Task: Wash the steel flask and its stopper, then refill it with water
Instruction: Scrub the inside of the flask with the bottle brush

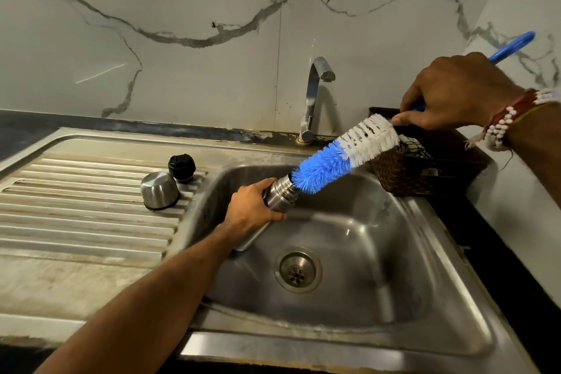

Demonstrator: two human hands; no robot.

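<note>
- One steel sink (394, 252) lies under all the work. The steel flask (280, 194) is held tilted above its bowl, so a slip would send it clattering toward the drain (298, 272) and could dent it.
- Ribbed drainboard (76, 206), on the left: loose parts stand close to the bowl's edge, where a swinging forearm could sweep them in.
- Bottle brush (343, 155): the blue tip bristles sit at the flask's mouth and the white ones are outside. The right hand (452, 91) has its fingers curled round the blue handle just above the bristles. Pushed off-axis, the stem could bend, or the bristles could spring out and flick water at the wall.
- Woven basket (403, 173), on the sink's right rim just behind the brush: a wide back-stroke could snag it.
- Flask grip: the left hand (255, 206) wraps the body just below the threaded neck, with the mouth aimed up and right. Wet steel is likely slick, so a hard thrust could drive the flask through that grip.
- Steel cup (159, 190), mouth down on the ribs: it could topple if bumped.
- Black stopper (182, 167), just behind the cup: being the smallest piece, it is the easiest to overlook or to knock into the bowl.
</note>
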